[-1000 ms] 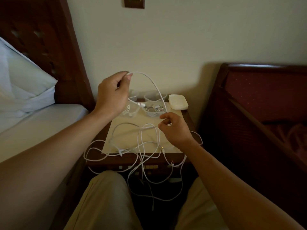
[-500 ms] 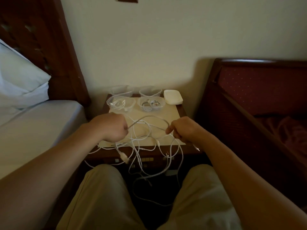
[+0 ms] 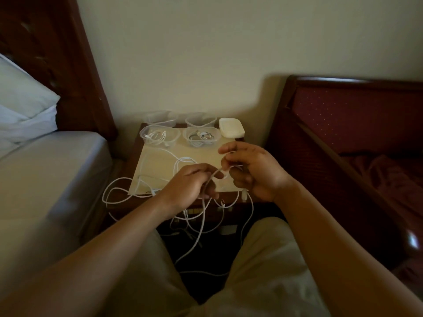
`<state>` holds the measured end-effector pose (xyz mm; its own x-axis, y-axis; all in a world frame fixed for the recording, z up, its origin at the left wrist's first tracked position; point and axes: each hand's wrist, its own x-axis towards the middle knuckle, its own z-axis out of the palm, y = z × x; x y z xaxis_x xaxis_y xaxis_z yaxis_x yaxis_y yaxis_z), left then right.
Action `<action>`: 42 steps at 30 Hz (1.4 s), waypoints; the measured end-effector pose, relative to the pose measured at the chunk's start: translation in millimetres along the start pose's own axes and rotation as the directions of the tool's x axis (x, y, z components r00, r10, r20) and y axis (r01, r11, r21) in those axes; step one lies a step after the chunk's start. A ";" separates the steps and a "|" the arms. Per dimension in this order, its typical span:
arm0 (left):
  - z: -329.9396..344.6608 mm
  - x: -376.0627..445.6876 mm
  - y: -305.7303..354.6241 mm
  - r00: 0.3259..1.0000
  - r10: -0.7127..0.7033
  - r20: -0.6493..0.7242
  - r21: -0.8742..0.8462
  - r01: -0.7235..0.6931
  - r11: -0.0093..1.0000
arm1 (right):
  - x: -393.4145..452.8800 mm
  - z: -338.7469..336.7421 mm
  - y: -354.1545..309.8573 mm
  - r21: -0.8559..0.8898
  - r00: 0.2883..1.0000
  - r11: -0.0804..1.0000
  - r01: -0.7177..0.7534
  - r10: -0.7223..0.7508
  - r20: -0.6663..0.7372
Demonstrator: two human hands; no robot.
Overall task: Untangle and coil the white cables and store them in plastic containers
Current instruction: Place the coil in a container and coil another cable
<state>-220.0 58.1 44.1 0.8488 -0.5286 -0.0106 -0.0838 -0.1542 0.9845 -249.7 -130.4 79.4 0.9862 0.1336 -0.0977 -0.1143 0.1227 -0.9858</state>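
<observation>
A tangle of white cables (image 3: 119,191) sprawls over the pale mat (image 3: 160,161) on the nightstand and hangs down its front between my knees. My left hand (image 3: 190,184) grips one cable, which runs up to my right hand (image 3: 249,170). My right hand pinches that same cable close by, fingers curled round it. Two clear plastic containers at the mat's far edge hold coiled cables, the left one (image 3: 159,136) and the right one (image 3: 201,137). Behind them stand two more clear containers (image 3: 160,117), (image 3: 201,121); I cannot tell what they hold.
A white lidded box (image 3: 231,131) sits at the nightstand's back right corner. A bed with a pillow (image 3: 25,104) lies to the left, a dark wooden bed frame (image 3: 343,124) to the right. The wall is right behind the nightstand.
My hands have come close together above the mat's front edge. The right hand has risen and its fingers now work the cable; the left hand moved right.
</observation>
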 end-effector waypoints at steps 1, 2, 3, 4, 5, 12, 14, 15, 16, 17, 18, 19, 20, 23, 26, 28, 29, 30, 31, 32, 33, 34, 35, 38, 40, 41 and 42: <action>1.0 -2.7 -1.7 0.998 0.008 -0.054 -0.050 -0.011 0.999 | -0.3 0.0 4.1 -0.042 0.998 0.999 0.009 -0.011 -0.067; -0.4 -3.3 -6.0 0.993 0.041 -0.110 -0.053 -0.047 0.997 | -2.1 -0.5 9.1 -0.108 0.994 0.994 -0.006 -0.005 -0.105; -2.5 -4.6 -9.7 0.985 0.088 -0.146 -0.028 -0.093 0.995 | -4.7 -1.3 14.9 -0.181 0.994 0.983 -0.041 0.023 -0.103; -5.2 -6.0 -12.5 0.977 0.135 -0.164 0.010 -0.136 0.991 | -8.3 -0.6 22.1 -0.231 0.996 0.969 -0.086 0.076 -0.056; -7.7 -7.5 -13.9 0.968 0.180 -0.174 0.042 -0.175 0.984 | -13.2 2.4 29.8 -0.227 0.990 0.965 -0.134 0.140 0.012; 12.4 -11.6 -26.2 0.963 0.014 -0.269 -0.230 -0.079 0.970 | -24.1 32.0 50.8 0.501 0.920 0.804 -0.320 0.139 0.366; 16.6 -13.7 -24.7 0.963 -0.010 -0.269 -0.268 -0.065 0.961 | -25.6 32.2 54.5 0.507 0.914 0.793 -0.336 0.146 0.378; 15.7 -13.6 -22.8 0.956 0.035 -0.290 -0.226 -0.104 0.969 | -27.2 31.6 56.8 0.492 0.907 0.799 -0.345 0.150 0.394; 14.2 -13.8 -20.1 0.949 0.084 -0.305 -0.180 -0.144 0.973 | -28.9 30.4 58.7 0.491 0.897 0.792 -0.362 0.152 0.416; 12.5 -13.8 -18.1 0.944 0.110 -0.312 -0.153 -0.164 0.975 | -30.0 30.0 59.2 0.509 0.887 0.775 -0.375 0.141 0.440; 12.5 -13.7 -16.4 0.946 0.101 -0.309 -0.168 -0.159 0.973 | -30.7 30.1 57.3 0.539 0.884 0.756 -0.371 0.109 0.455; 15.0 -14.1 -14.9 0.958 0.073 -0.278 -0.219 -0.137 0.966 | -31.2 31.9 53.0 0.577 0.893 0.742 -0.342 0.065 0.446; 18.8 -14.2 -16.0 0.974 0.049 -0.223 -0.256 -0.107 0.961 | -31.1 34.7 48.1 0.602 0.913 0.743 -0.293 0.030 0.407; 33.2 -18.7 -19.9 0.994 0.010 -0.111 -0.267 -0.040 0.963 | -31.4 40.0 31.4 0.491 0.986 0.866 -0.089 0.008 0.164; 29.4 -24.9 -27.3 0.998 -0.048 0.028 -0.074 0.050 0.996 | -33.0 32.8 23.6 0.349 0.995 0.933 0.081 -0.094 0.019; 23.2 -27.8 -35.8 0.980 -0.121 0.160 0.089 0.108 0.990 | -35.2 26.2 19.7 0.289 0.990 0.950 0.120 -0.136 0.036; 21.9 -29.0 -38.5 0.974 -0.134 0.181 0.207 0.095 0.974 | -36.6 25.3 18.6 0.249 0.989 0.961 0.121 -0.137 0.048; 21.8 -29.4 -40.7 0.979 -0.111 0.173 0.333 0.048 0.942 | -37.3 25.6 19.5 0.214 0.990 0.969 0.121 -0.135 0.052; 21.8 -28.2 -43.4 0.985 -0.059 0.160 0.441 -0.018 0.897 | -37.5 27.1 21.6 0.178 0.990 0.975 0.129 -0.139 0.040; 21.7 -27.6 -43.0 0.987 -0.003 0.161 0.523 -0.082 0.848 | -36.1 27.9 25.7 0.131 0.989 0.980 0.148 -0.151 0.011; 20.3 -27.0 -42.0 0.984 0.038 0.176 0.588 -0.135 0.797 | -34.4 29.2 30.7 0.068 0.986 0.983 0.168 -0.166 -0.033; 17.5 -25.9 -41.4 0.976 0.072 0.204 0.642 -0.189 0.743 | -31.4 29.5 37.4 -0.018 0.980 0.983 0.183 -0.183 -0.082; 14.3 -25.2 -39.2 0.966 0.101 0.236 0.684 -0.239 0.689 | -29.0 29.8 43.0 -0.123 0.972 0.975 0.186 -0.201 -0.119; 3.2 -22.4 -26.2 0.938 0.167 0.302 0.738 -0.341 0.582 | -21.5 26.0 55.0 -0.599 0.967 0.790 0.130 -0.236 -0.101; -5.5 -19.5 -14.2 0.916 0.248 0.316 0.745 -0.401 0.533 | -18.7 22.7 58.3 -0.822 0.986 0.567 0.047 -0.157 -0.052; -10.9 -17.3 -10.8 0.907 0.295 0.300 0.742 -0.417 0.525 | -18.5 22.7 58.2 -0.818 0.993 0.576 -0.009 -0.088 -0.073; -17.9 -14.7 -7.7 0.904 0.340 0.260 0.726 -0.415 0.548 | -19.5 23.7 58.1 -0.757 0.994 0.649 -0.072 -0.013 -0.106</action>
<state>-222.5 82.0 39.9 0.6032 -0.7469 0.2797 -0.7772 -0.4715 0.4167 -278.4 -102.5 27.2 0.9948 0.0271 -0.0986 -0.0546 -0.6746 -0.7362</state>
